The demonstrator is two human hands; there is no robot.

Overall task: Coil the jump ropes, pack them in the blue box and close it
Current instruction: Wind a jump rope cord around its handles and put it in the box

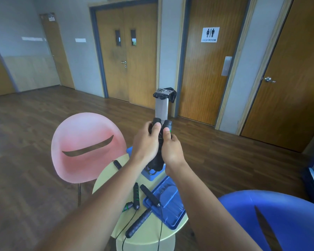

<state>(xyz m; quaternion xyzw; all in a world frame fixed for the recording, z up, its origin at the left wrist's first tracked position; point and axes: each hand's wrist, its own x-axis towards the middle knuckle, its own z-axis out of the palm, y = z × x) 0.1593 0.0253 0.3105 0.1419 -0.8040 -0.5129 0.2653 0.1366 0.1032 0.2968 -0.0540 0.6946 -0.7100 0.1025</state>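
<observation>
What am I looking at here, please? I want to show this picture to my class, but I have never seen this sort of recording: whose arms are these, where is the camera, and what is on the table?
There is no machine here. A person wears one wide-angle camera on the head, so you look down along their own bare arms. The left hand and the right hand together grip a coiled black jump rope, its two handles pointing up. Below them is a small round table. On it lie an open blue box, its blue lid beside it, and more uncoiled jump ropes with black handles. A pink chair and a blue chair stand by the table.
</observation>
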